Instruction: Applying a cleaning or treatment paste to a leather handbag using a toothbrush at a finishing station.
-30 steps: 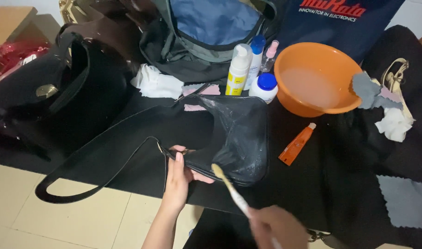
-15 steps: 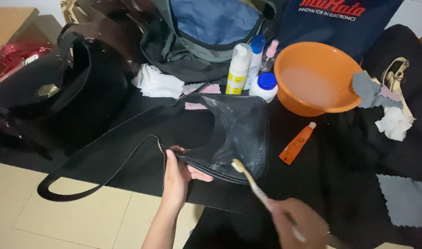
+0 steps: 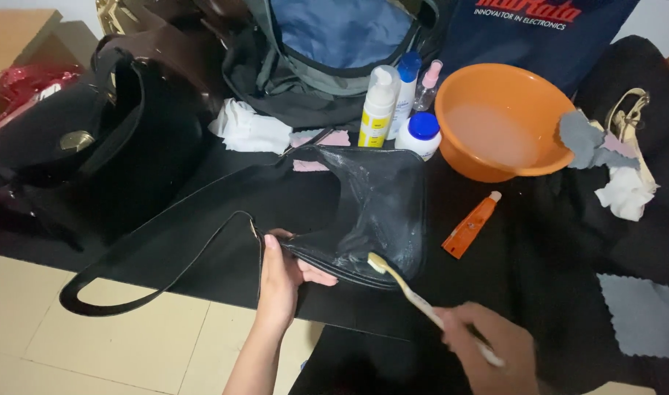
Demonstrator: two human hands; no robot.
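- Over on the far left, a big black handbag point(image 3: 93, 146) with a brass clasp stands on the dark cloth point(image 3: 539, 249), and something shiny and red point(image 3: 27, 80) lies behind it.
- Next comes the long strap point(image 3: 152, 281) of the small black shoulder bag point(image 3: 364, 212), looping out over the pale floor tiles point(image 3: 71, 344).
- The left hand point(image 3: 283, 278) pinches the near edge of that bag at its left corner: the thumb lies on top, the other fingers are tucked beneath, closed on the leather.
- The bag itself lies flat in the middle of the cloth, its wet, glossy face turned up.
- A toothbrush point(image 3: 422, 303) rests its bristles on the bag's lower rim, just right of the left thumb.
- The right hand point(image 3: 495, 351) is wrapped around the brush handle at the bottom edge, fingers curled shut on it.
- Behind the bag stand a yellow-labelled bottle point(image 3: 378, 106), a blue-capped bottle point(image 3: 406, 91) and a squat white jar point(image 3: 421, 135).
- Further right sit an orange basin point(image 3: 495, 121) of cloudy water and an orange tube point(image 3: 472, 225).
- Grey and white rags point(image 3: 605, 157) lie at the far right.
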